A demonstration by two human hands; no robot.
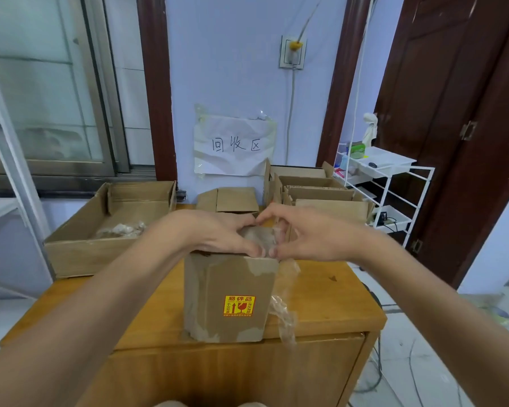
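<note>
Cardboard box (pixel 232 289), upright, tape-scarred, yellow fragile sticker (pixel 239 306); left hand (pixel 218 233) and right hand (pixel 309 233) pinch its clear tape (pixel 260 237)

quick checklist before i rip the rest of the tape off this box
1. Box upright: ok. The box stands on the table, with its sticker arrow pointing up.
2. Hands at the top: ok. The left hand and right hand meet at the tape.
3. Grip on tape: cannot tell, as the fingertips are blurred.
4. Loose strip out of the way: not ok. The strip hangs down the box's right side.
5. Top open: cannot tell, as the hands hide it.
</note>
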